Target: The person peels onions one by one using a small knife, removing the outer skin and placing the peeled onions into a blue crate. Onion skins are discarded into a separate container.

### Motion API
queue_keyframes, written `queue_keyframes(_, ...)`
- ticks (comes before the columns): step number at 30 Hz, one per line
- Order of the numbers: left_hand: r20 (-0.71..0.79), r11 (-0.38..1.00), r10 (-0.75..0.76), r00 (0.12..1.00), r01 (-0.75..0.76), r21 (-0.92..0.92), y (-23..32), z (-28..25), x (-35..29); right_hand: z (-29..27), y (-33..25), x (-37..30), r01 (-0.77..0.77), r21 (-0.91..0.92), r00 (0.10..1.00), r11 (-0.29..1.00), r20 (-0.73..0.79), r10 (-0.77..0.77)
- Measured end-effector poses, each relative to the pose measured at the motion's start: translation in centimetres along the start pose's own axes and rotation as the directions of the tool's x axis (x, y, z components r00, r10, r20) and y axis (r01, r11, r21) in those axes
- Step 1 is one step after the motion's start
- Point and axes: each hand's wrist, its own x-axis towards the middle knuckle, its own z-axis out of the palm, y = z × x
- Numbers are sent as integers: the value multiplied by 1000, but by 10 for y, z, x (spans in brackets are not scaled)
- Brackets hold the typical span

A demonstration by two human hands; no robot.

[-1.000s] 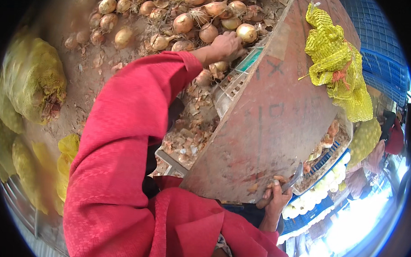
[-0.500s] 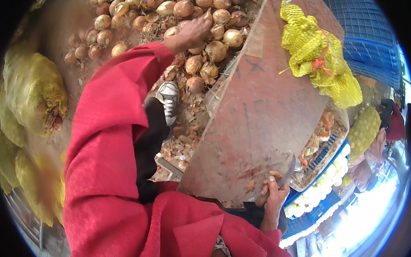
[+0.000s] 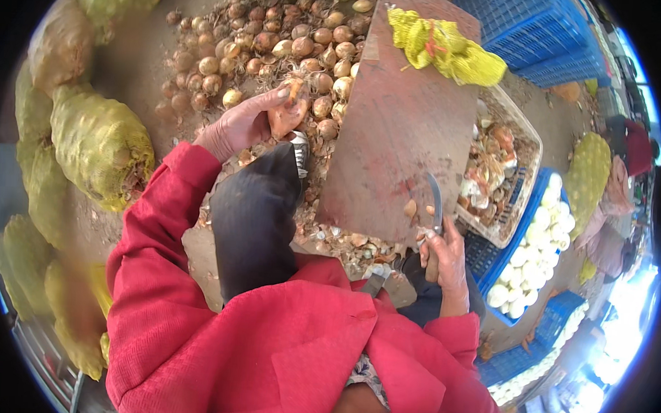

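Step in hand, as judged: an onion has been picked and is held up by the L hand, just left of the board, w/ thumb and fingers closed round it. The knife is gripped by its handle in the R hand, at the board's near right corner, blade pointed up & away over the wood. Hands are kept well apart, one on each side of the board.

For any cut, the onion would need to be brought across to the board & met by the blade there, w/ fingertips kept clear of the edge; loose skin would prob. make it slippery.

Hard to make out: whether one onion or two is held, as the upper part is blurred; the L fingers behind it are mostly hidden. A pale bit by the R thumb can't be identified. Part of the onion pile, beyond & left of the board, may be covered by it. Sacks far left of the board are partly smeared; peeled onions to its right are seen OK, but farther right all is washed out by glare.
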Motion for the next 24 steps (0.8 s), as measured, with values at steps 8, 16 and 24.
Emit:
queue_keyframes(8, 317, 534, 190, 929, -369, 761, -21, 164, -28, 6, -69, -61, 505, -379, 845, 775, 36, -533)
queue_keyframes(16, 432, 258, 292, 853, -505, 824, -91, 248, 13, -28, -42, -48, 395, -702, 737, 592, -142, -661)
queue_keyframes(24, 431, 336, 245, 868, -493, 802, -113, 248, 48, -48, -21, -27, 243, -721, 824, 648, -199, -531)
